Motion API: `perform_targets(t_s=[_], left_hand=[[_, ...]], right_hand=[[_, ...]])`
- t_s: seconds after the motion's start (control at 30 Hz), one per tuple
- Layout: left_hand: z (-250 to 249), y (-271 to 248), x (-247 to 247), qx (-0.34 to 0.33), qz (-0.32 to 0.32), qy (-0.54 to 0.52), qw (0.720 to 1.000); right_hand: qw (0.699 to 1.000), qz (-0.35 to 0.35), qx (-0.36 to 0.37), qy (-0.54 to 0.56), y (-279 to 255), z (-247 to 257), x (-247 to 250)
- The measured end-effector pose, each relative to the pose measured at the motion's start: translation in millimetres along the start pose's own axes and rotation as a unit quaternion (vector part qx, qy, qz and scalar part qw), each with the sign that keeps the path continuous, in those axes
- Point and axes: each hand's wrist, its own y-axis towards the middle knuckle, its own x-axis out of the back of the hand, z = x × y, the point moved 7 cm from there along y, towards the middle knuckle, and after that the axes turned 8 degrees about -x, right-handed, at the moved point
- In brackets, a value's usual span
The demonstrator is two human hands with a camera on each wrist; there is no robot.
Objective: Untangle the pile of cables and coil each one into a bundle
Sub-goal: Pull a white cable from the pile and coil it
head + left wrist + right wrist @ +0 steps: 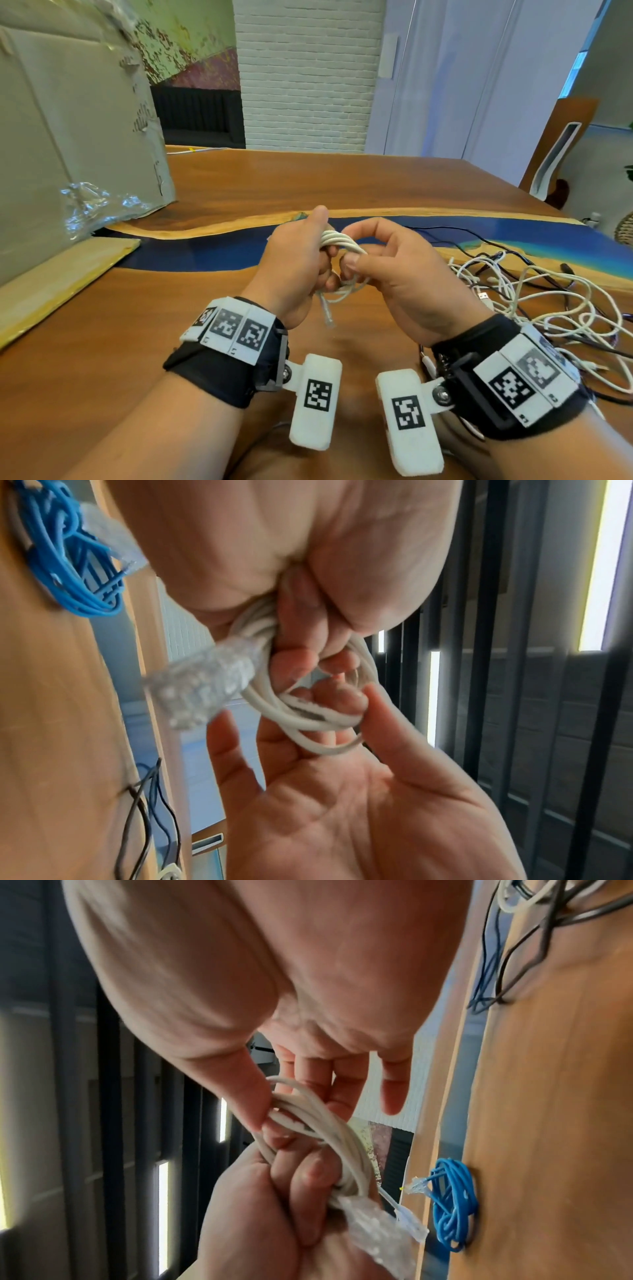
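Observation:
A white network cable (pixel 342 244), wound into a small coil, is held above the wooden table (pixel 144 329) between both hands. My left hand (pixel 308 263) grips one side of the coil in a fist, and its curled fingers (pixel 304 631) wrap the strands. My right hand (pixel 373 263) pinches the other side, its thumb (pixel 255 1104) pressing strands against the fingers. The cable's clear plug (pixel 202 688) sticks out below the left fist. A tangled pile of white and black cables (pixel 548 301) lies on the table to the right.
A blue cable bundle (pixel 452 1204) lies coiled on the table beyond the hands. A big cardboard box (pixel 68 137) stands at the left with its flap (pixel 61 284) lying on the table. A wooden chair (pixel 555 154) stands at the far right edge.

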Motion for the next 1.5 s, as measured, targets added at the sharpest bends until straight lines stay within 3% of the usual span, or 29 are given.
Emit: perform_targets(t_s=[0.1,0.23,0.47,0.7,0.83,0.9,1.0,1.17,1.3,1.4,1.5], left_hand=[[2,2,1,-0.032,0.004,0.031,0.999],[3,1,-2,-0.031,0.015,0.020,0.999],[-3,4,-2,-0.079,0.015,0.062,0.995],[-3,5,4,-0.101,0.007,0.111,0.989],[-6,7,11,-0.102,-0.015,0.116,0.988],[-6,8,13,-0.113,-0.016,0.132,0.985],[-8,5,12,-0.140,-0.019,0.177,0.974],[-9,6,14,-0.145,-0.028,0.218,0.965],[-9,8,19,-0.126,-0.048,0.190,0.972],[-9,9,21,-0.123,-0.056,0.192,0.972],[-9,11,29,-0.107,-0.073,0.189,0.973]], right_hand=[[0.999,0.029,-0.027,0.025,-1,-1,-5],[0.981,-0.054,0.019,-0.184,-1,2,1],[0.936,-0.166,0.069,-0.302,-4,15,20],[0.944,-0.195,0.059,-0.260,-3,9,27],[0.990,-0.134,0.013,-0.044,1,2,23],[0.995,-0.080,-0.037,0.049,4,-4,21],[0.996,-0.056,-0.066,0.006,3,-5,23],[0.992,-0.078,-0.026,-0.095,1,4,25],[0.997,-0.061,-0.001,-0.053,-1,9,29],[0.998,-0.032,-0.042,0.040,-1,4,24],[0.996,-0.053,-0.064,-0.023,0,0,31]])
